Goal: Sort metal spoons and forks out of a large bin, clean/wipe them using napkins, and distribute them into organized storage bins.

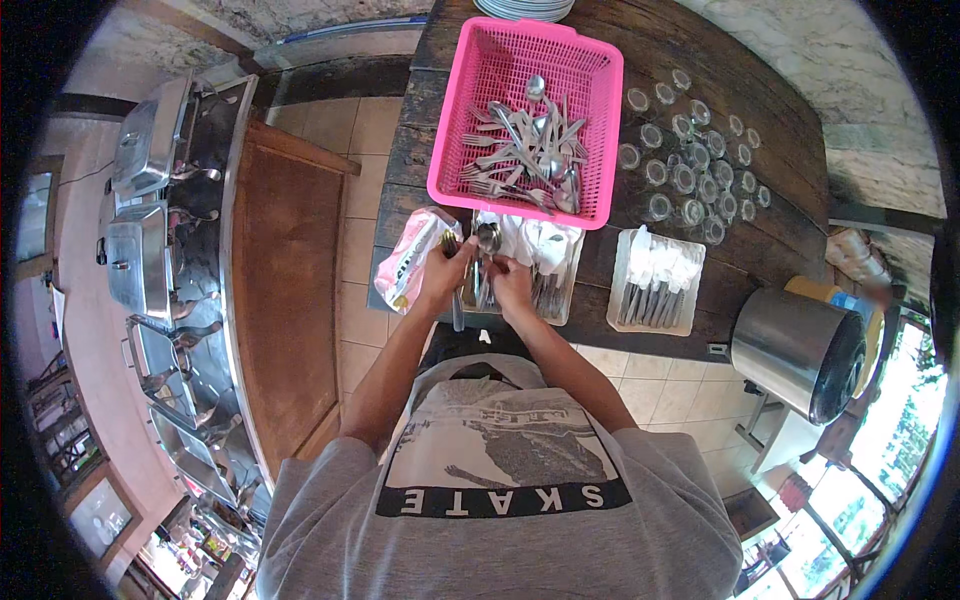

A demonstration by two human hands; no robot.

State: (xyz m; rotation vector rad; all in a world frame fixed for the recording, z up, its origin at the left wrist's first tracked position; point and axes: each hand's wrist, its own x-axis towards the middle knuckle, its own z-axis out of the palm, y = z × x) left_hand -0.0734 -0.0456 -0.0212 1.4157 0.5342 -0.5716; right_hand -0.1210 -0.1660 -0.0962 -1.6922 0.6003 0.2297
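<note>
My left hand (444, 274) is closed around a fork (458, 313), tines pointing away from me and the handle hanging past the table edge. Beside it, my right hand (513, 285) pinches a spoon (489, 238) just below the bowl; the left thumb is close to that bowl. Both hands are over a pale tray (568, 315) where cutlery handles stick out of white paper napkins (551, 244). A pink-and-white plastic pack (411, 255) lies left of my left hand. Beyond the hands, a pink plastic basket (616, 135) holds loose forks, spoons and knives (517, 146).
Several upturned clear glasses (683, 178) stand right of the basket on the dark wooden table (780, 247). A second tray (694, 319) contains napkin-wrapped cutlery (652, 289). A large metal pot (784, 352) is at right. Stacked plates (525, 7) sit behind; chafing dishes (139, 259) line a left counter.
</note>
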